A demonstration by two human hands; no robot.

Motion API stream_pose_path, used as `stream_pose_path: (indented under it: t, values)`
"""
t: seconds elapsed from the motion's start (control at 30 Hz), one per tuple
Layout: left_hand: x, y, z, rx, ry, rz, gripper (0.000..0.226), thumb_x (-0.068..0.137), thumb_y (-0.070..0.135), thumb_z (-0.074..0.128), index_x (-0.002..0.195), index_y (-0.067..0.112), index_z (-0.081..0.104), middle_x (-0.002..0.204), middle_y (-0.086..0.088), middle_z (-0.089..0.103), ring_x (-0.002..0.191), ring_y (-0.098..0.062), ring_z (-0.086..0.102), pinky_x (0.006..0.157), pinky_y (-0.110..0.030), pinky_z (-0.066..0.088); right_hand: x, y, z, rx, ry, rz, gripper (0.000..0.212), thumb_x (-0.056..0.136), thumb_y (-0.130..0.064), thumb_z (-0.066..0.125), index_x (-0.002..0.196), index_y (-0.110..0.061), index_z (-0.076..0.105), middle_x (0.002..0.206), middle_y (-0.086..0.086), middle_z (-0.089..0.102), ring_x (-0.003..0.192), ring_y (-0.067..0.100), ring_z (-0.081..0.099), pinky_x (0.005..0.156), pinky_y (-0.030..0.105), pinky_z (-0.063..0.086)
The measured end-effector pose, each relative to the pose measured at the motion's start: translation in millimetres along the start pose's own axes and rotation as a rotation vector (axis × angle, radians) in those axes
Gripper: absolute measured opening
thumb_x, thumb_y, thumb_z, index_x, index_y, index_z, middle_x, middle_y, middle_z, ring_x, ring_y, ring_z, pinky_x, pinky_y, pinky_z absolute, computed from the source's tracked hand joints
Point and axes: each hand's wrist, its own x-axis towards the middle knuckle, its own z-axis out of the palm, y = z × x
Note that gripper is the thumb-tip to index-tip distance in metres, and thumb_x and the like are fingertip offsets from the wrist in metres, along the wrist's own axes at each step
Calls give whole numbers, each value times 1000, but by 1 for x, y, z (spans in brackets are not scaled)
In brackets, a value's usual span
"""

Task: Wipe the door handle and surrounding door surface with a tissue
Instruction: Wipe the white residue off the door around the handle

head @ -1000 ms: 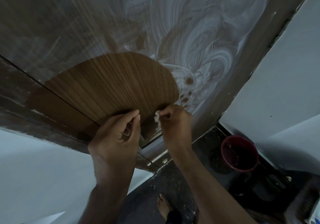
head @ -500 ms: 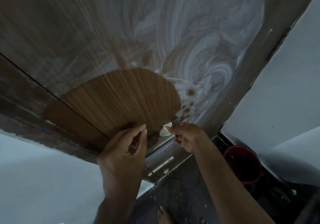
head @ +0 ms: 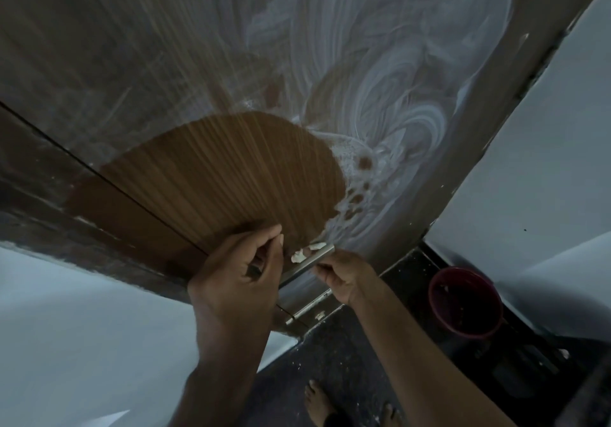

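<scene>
Door [head: 231,175] wood-grain patch clean, white swirls around; tissue [head: 305,252] shredded on handle [head: 310,261]

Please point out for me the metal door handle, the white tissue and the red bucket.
metal door handle [head: 314,259], head view, on the bare bar near its free end.
white tissue [head: 299,256], head view, on the lower wad.
red bucket [head: 463,324], head view, on its front rim.

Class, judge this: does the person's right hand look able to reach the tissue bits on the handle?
Probably yes: the right hand sits just below the tissue bits on the handle, nothing between.
</scene>
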Motion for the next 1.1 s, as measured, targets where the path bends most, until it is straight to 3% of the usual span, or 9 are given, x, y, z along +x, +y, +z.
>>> stream_pose_path:
  t: [0.27,0.5,0.77,0.9,0.97,1.0,1.03,1.07,1.1]
  values:
    - [-1,-4,2,7,-16,44,15,89,10,78,102,6,81,93,-1,78,78,-10,73,74,-20,59,-22,-48,-8,145,-61,-261,17,81,6,68,98,5,67,90,12,76,84,18,75,68,25,62]
    - [1,-5,10,16,-12,35,16,88,9,78,102,4,81,93,-2,78,76,-9,72,75,-17,57,-16,-13,-7,-16,59,-104,29,82,-1,71,110,3,68,113,17,72,100,21,72,85,29,59]
    - [1,-9,11,71,6,105,13,91,9,78,102,3,80,94,-6,79,78,-16,75,73,-30,61,-61,-63,7,48,26,-572,15,79,5,74,91,-3,70,89,10,76,90,22,74,84,30,60]
    - [3,-6,12,72,4,89,16,87,8,79,102,3,81,94,-7,79,79,-17,75,75,-28,59,-40,-30,1,60,166,-414,10,84,-2,72,92,-8,72,105,17,74,83,16,74,85,30,59]
    - [3,-6,12,84,-11,91,17,87,8,78,103,3,80,94,-7,79,78,-17,75,76,-25,57,-24,-24,-6,181,166,-308,17,91,1,62,107,-6,63,132,28,57,84,13,68,86,27,58]
    - [3,-6,12,92,-10,91,17,88,9,78,103,3,80,94,-7,79,77,-17,74,76,-22,56,-28,-29,-1,218,214,-270,33,94,-2,58,125,-10,55,145,20,47,92,11,64,86,24,56]
    - [4,-7,12,100,-3,88,16,88,9,78,103,3,81,94,-7,79,76,-16,74,76,-20,55,-35,-31,5,-161,337,-347,47,94,-6,59,138,-18,47,147,5,46,97,8,60,83,18,53]
    - [4,-7,12,110,8,83,15,89,9,78,103,3,81,93,-7,79,75,-16,74,76,-19,54,-45,-40,12,-168,347,-399,48,91,-8,65,135,-24,53,133,-5,58,93,6,60,77,16,51]
    - [4,-7,11,124,22,80,15,89,9,78,102,3,81,93,-7,79,74,-15,73,77,-17,52,-55,-48,14,98,221,-406,35,86,-6,72,117,-20,66,111,-5,71,82,4,64,73,18,52]
